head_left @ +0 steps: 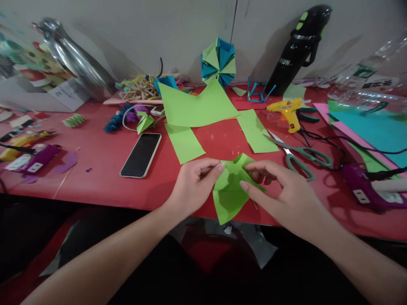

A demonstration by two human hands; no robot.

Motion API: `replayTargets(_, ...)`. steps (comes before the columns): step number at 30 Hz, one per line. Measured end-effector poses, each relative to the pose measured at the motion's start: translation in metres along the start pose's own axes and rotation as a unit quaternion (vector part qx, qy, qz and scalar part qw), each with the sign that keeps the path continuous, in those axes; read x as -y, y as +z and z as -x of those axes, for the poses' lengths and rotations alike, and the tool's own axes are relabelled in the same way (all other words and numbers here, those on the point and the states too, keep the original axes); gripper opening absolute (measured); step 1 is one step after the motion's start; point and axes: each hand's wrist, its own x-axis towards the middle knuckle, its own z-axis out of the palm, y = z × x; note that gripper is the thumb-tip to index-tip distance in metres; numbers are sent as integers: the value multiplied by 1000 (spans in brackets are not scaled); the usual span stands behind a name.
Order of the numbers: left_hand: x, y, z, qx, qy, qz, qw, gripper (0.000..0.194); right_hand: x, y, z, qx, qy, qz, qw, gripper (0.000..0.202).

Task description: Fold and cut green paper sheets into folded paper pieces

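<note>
A creased piece of green paper [230, 180] is held up over the front edge of the red table [95, 161]. My left hand [195, 182] pinches its left edge between thumb and fingers. On the other side, my right hand [280, 190] grips the paper's right edge, thumb in front and fingers curled behind. The lower corner hangs down past the table edge. Just beyond my hands lie a green strip [186, 142], another green piece [257, 131] and a large cut green sheet [197, 106]. Scissors [295, 152] with grey-green handles rest near my right hand.
A phone [141, 155] lies left of my hands. A yellow glue gun [289, 112], a black bottle [295, 51] and a purple power strip [369, 186] with cables are on the right. A folded blue-green paper wheel [218, 62] leans on the wall near a steel flask [79, 63].
</note>
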Motion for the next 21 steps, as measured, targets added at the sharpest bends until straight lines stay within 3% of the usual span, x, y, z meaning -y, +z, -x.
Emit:
replayTargets(5,0,2,1,-15,34,-71,997,27,-2,0,-7,25,0,-27,999,14)
replayTargets(11,-1,7,3,-35,22,-67,997,29,3,2,-7,16,-36,-17,999,7)
replayTargets(17,1,14,-2,-42,-74,137,987,26,7,12,1,-44,-106,65,991,22)
replayTargets(21,0,16,-4,-37,-123,241,962,24,9,17,4,-30,-151,131,979,33)
